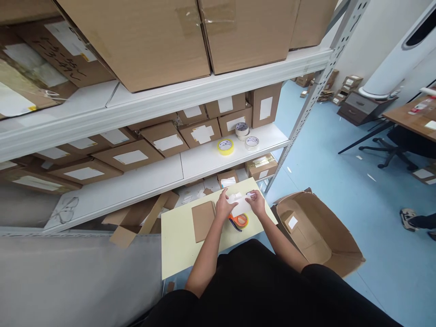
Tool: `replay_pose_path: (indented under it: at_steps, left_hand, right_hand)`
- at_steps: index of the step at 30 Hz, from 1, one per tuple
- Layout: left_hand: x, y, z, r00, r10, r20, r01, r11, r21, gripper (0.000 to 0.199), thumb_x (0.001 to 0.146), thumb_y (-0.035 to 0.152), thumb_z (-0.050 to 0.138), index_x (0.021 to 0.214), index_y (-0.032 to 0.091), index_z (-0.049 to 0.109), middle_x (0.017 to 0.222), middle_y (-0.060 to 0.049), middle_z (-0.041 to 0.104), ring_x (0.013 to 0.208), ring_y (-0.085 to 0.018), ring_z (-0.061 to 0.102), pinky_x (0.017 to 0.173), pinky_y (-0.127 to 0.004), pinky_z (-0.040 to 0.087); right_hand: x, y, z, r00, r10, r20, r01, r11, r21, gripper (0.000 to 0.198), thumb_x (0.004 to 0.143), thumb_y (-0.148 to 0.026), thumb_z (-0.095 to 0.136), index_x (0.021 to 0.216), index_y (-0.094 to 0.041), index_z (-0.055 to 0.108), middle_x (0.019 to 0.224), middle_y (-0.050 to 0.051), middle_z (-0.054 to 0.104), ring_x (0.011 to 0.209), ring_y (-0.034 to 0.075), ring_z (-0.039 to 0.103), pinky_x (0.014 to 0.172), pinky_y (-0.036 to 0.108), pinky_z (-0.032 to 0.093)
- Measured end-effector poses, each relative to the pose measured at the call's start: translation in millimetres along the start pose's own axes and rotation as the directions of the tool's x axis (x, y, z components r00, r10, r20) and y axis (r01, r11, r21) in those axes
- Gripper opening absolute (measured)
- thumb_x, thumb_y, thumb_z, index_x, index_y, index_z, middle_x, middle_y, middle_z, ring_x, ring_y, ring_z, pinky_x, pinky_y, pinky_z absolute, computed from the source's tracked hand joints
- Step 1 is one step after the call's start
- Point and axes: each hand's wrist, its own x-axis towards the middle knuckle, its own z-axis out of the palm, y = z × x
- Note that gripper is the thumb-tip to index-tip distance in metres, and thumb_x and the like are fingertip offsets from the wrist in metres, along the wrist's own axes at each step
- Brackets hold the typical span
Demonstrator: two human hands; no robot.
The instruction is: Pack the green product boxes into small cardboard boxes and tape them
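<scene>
My left hand (225,206) is closed on the left edge of a white sheet (241,208), thumb along its near side. My right hand (256,203) pinches a small white piece with a dark edge (250,195) at the sheet's right side; its exact kind is too small to make out. Both hands are above the pale yellow table (177,245). Just below the sheet lie orange-handled scissors (241,220), partly covered by it, with a yellow ring-shaped thing beside them. A flat brown cardboard piece (203,221) rests left of my left hand.
Behind the table stands a metal shelf (163,170) with labelled cardboard boxes. It also holds a yellow tape roll (225,146) and several white ones (252,143). A large open carton (337,231) is on the floor at right. Another person's shoe (408,219) shows far right.
</scene>
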Motion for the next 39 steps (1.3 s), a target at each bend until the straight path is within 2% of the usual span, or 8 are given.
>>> replay_pose_path:
  at_steps: [3, 8, 11, 17, 22, 29, 34, 39]
  left_hand:
    - [-4, 4, 1, 0.994, 0.106, 0.025, -0.108, 0.987, 0.119, 0.060, 0.071, 0.034, 0.087, 0.126, 0.028, 0.064, 0.125, -0.006, 0.066, 0.106, -0.025, 0.065, 0.093, -0.035, 0.046]
    - [-1, 8, 2, 0.935, 0.205, 0.288, -0.231, 0.971, 0.059, 0.022, 0.078, 0.036, 0.079, 0.096, 0.024, 0.077, 0.096, -0.004, 0.076, 0.089, -0.023, 0.068, 0.085, -0.032, 0.048]
    - [3, 5, -3, 0.921, 0.239, 0.306, -0.236, 0.971, -0.049, 0.015, 0.082, 0.032, 0.073, 0.092, 0.022, 0.079, 0.095, -0.004, 0.078, 0.086, -0.022, 0.069, 0.082, -0.031, 0.050]
    - [11, -11, -37, 0.883, 0.280, 0.377, -0.234, 0.958, -0.164, 0.025, 0.081, 0.029, 0.068, 0.102, 0.022, 0.079, 0.108, -0.005, 0.079, 0.094, -0.023, 0.070, 0.088, -0.032, 0.051]
    - [16, -16, -57, 0.845, 0.281, 0.455, -0.227, 0.959, -0.171, 0.022, 0.079, 0.031, 0.068, 0.094, 0.020, 0.080, 0.096, -0.005, 0.078, 0.085, -0.023, 0.068, 0.080, -0.031, 0.051]
    - [18, -27, -71, 0.921, 0.247, 0.301, -0.183, 0.957, -0.225, 0.019, 0.077, 0.039, 0.072, 0.084, 0.024, 0.082, 0.092, -0.006, 0.080, 0.087, -0.026, 0.071, 0.083, -0.034, 0.053]
    - [28, -31, -69, 0.974, 0.186, 0.134, -0.143, 0.950, -0.279, 0.022, 0.076, 0.040, 0.074, 0.088, 0.024, 0.081, 0.097, -0.006, 0.080, 0.091, -0.027, 0.071, 0.087, -0.035, 0.054]
    - [36, -22, -36, 0.973, 0.205, 0.103, -0.168, 0.941, -0.294, 0.013, 0.078, 0.029, 0.069, 0.086, 0.023, 0.078, 0.101, -0.007, 0.078, 0.102, -0.026, 0.069, 0.101, -0.041, 0.050]
  right_hand:
    - [-5, -2, 3, 0.998, -0.060, 0.036, 0.059, 0.998, 0.019, 0.047, 0.075, -0.036, 0.067, 0.120, -0.024, 0.062, 0.090, 0.002, 0.068, 0.066, 0.018, 0.062, 0.068, 0.035, 0.055]
    - [-8, -11, 7, 0.988, -0.116, 0.103, 0.117, 0.993, -0.007, 0.026, 0.076, -0.034, 0.066, 0.099, -0.023, 0.071, 0.095, 0.007, 0.074, 0.081, 0.023, 0.067, 0.080, 0.039, 0.057]
    - [-7, -18, 3, 0.971, -0.163, 0.176, 0.171, 0.985, -0.030, 0.024, 0.079, -0.035, 0.066, 0.100, -0.023, 0.073, 0.102, 0.008, 0.075, 0.090, 0.025, 0.069, 0.085, 0.041, 0.057]
    - [7, -37, -20, 0.813, -0.350, 0.466, 0.432, 0.898, -0.079, 0.024, 0.077, -0.025, 0.072, 0.100, -0.027, 0.076, 0.145, 0.009, 0.061, 0.140, 0.031, 0.049, 0.117, 0.052, 0.037]
    - [19, -49, -21, 0.704, -0.302, 0.642, 0.415, 0.910, -0.026, 0.008, 0.081, -0.031, 0.074, 0.087, -0.027, 0.076, 0.106, 0.003, 0.078, 0.109, 0.027, 0.069, 0.106, 0.046, 0.046]
    - [30, -48, -27, 0.822, -0.212, 0.529, 0.265, 0.964, -0.026, 0.016, 0.078, -0.037, 0.073, 0.075, -0.021, 0.073, 0.071, 0.002, 0.072, 0.067, 0.019, 0.062, 0.066, 0.030, 0.047]
    - [35, -44, -44, 0.914, -0.137, 0.381, 0.120, 0.990, 0.068, 0.026, 0.074, -0.045, 0.071, 0.082, -0.020, 0.072, 0.079, 0.005, 0.074, 0.074, 0.021, 0.065, 0.069, 0.032, 0.050]
    - [18, -44, -39, 0.949, -0.141, 0.281, 0.111, 0.986, 0.121, 0.023, 0.074, -0.040, 0.066, 0.086, -0.021, 0.073, 0.088, 0.005, 0.076, 0.086, 0.023, 0.068, 0.085, 0.038, 0.053]
